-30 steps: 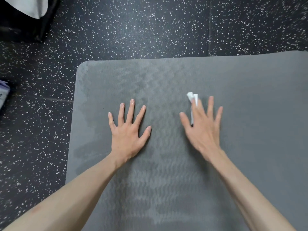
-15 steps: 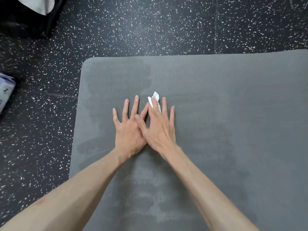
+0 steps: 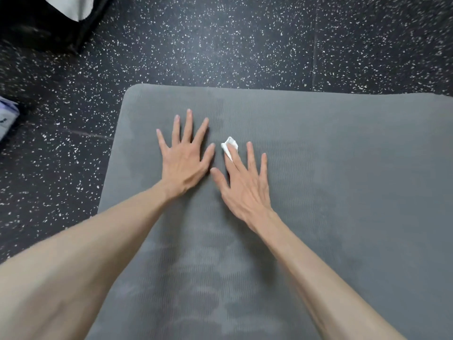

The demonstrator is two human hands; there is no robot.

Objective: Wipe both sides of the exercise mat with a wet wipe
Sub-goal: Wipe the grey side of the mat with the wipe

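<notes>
A grey exercise mat [image 3: 343, 168] lies flat on the floor, with darker damp streaks near its left end and down its middle. My left hand [image 3: 182, 159] rests flat on the mat, fingers spread. Just to its right, my right hand [image 3: 242, 185] presses a small crumpled white wet wipe [image 3: 230, 146] against the mat with straight fingers. Most of the wipe is hidden under the fingers; only its tip shows past them.
Black rubber flooring with white speckles [image 3: 245, 40] surrounds the mat. A black bag with a white patch [image 3: 49, 18] sits at the top left. A pale packet [image 3: 7, 119] pokes in at the left edge.
My right hand swept the wipe left until it overlapped my left hand, then slid back a little to the right. My left hand stayed planted on the mat.
</notes>
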